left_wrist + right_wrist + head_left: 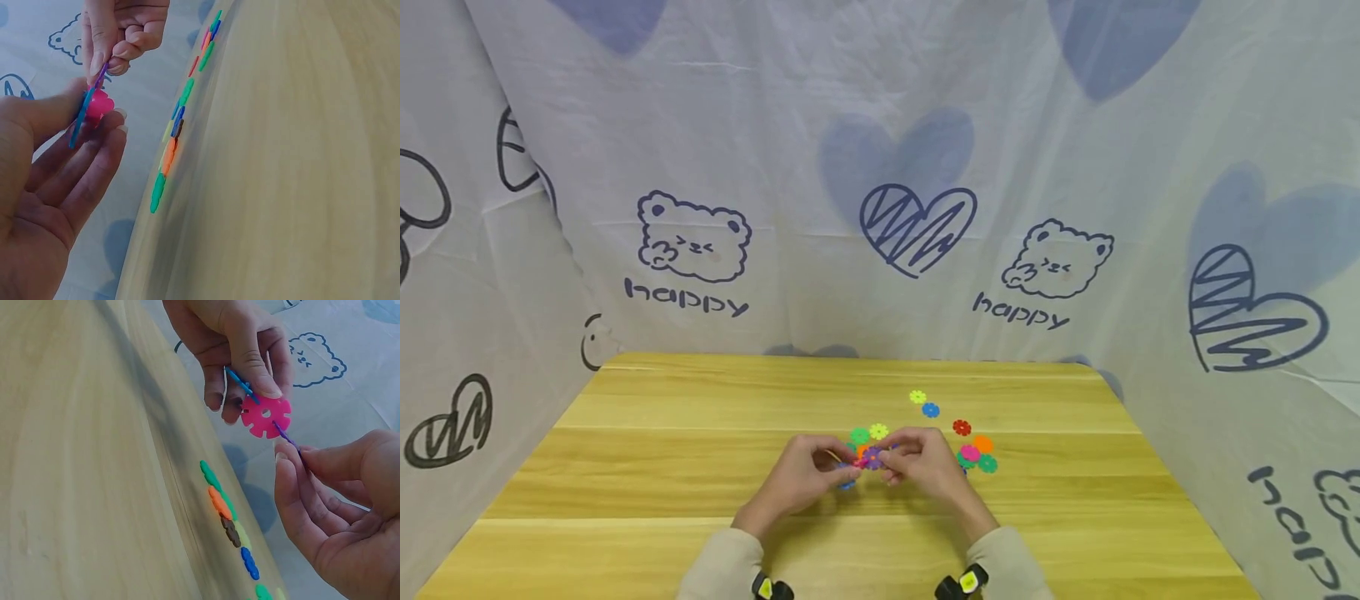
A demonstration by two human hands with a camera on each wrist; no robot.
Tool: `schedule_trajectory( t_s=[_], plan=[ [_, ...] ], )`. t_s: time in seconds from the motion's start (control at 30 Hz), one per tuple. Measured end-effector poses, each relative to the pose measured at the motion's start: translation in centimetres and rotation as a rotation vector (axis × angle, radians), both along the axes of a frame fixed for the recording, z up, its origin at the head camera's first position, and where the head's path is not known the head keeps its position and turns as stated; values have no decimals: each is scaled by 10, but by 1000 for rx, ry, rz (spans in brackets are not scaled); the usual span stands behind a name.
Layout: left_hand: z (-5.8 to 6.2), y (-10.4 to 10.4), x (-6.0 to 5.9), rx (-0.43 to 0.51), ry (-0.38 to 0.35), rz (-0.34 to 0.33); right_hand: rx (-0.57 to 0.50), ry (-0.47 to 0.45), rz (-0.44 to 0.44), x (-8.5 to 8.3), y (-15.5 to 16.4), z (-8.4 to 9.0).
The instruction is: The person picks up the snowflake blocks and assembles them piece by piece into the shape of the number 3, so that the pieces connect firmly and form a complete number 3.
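My left hand (805,475) pinches a pink notched plastic disc (257,417) that has a blue notched disc (236,381) joined to its edge. Between the thumb and fingers of my right hand (928,465) is a purple notched disc (872,457). In the right wrist view the purple disc meets the pink one at its rim, set at an angle to it; how deep it sits in the slot I cannot tell. Both hands are close together, raised above the wooden table (880,550).
Loose discs lie behind and beside the hands, among them a green one (860,435), a yellow one (878,431) and a red one (962,427). An orange disc (982,444) lies to the right. A printed white cloth (805,208) hangs around the table.
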State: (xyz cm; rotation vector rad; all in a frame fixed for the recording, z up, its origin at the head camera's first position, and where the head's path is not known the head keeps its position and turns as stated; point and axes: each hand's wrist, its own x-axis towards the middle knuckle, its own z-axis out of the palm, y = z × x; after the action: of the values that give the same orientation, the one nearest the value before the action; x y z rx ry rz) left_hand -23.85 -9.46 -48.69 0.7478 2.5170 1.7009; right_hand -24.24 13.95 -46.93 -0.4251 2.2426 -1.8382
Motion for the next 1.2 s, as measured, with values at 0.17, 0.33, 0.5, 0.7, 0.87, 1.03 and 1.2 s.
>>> schedule_trajectory(
  t_s=[0.17, 0.33, 0.5, 0.7, 0.87, 1.03, 1.2],
  plan=[
    [0, -1, -1, -2, -35, -35, 4, 14, -5, 0, 0, 0],
    [0, -2, -1, 17, -99, -99, 30, 60, 19, 1, -1, 1],
    [-1, -2, -2, 35, -110, -155, 35, 59, 15, 2, -2, 2],
    [0, -3, -2, 30, -118, -135, 90, 95, -28, 0, 4, 2],
    [0, -5, -3, 37, -108, -123, 235, 165, -80, -3, 14, 6],
    [0, -6, -3, 50, -103, -140, 447, 233, -115, -5, 22, 6],
    [-1, -6, -3, 36, -106, -142, 554, 257, -84, -4, 27, 2]
  ],
)
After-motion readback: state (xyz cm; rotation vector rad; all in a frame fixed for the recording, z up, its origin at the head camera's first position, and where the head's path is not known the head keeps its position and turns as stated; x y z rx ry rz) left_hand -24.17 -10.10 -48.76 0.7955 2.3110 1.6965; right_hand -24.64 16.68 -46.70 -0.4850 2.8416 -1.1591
